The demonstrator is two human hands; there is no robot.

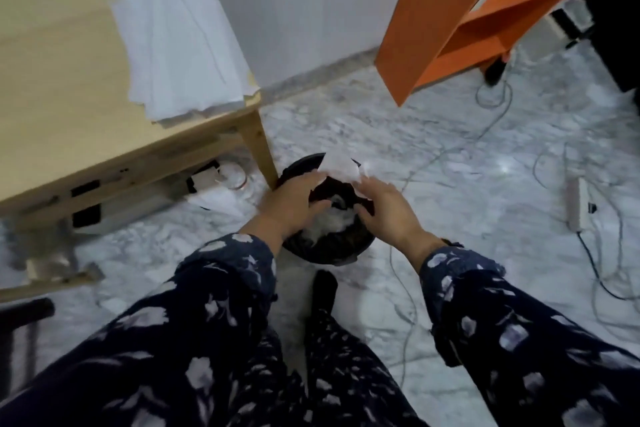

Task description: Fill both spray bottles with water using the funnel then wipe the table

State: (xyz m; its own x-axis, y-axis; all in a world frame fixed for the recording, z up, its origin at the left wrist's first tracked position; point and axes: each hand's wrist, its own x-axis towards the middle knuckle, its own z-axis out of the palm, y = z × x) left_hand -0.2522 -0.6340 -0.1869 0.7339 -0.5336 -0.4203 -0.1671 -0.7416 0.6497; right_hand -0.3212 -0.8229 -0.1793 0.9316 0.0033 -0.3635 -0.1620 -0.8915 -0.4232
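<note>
Dark floral sleeves (214, 315) filled the bottom of the view, and beyond them both hands reached over a black waste bin (329, 246) standing on the marble floor (450, 218) beside the table leg (259, 149). The left hand (294, 204) lay with its fingers fairly straight across the bin's mouth, apparently pressing down into it, though blur hid whether it gripped anything. The right hand (384, 208) hovered over the far rim with its fingers spread and relaxed, and a white paper towel (343, 165) sat at the fingertips of both hands; I could not tell whether either hand pinched it.

Judging by this, the wiping was done and the used towel was being thrown away. To do that well, the sheet should be pushed fully below the rim so it does not spring back out or fall on the floor.

Inside the bin lay a crumpled mass of white paper (332, 222) against a dark lining. A stack of clean paper towels (180, 42) rested on the corner of the wooden table (52, 87). Neither spray bottle nor the funnel was in view.
</note>
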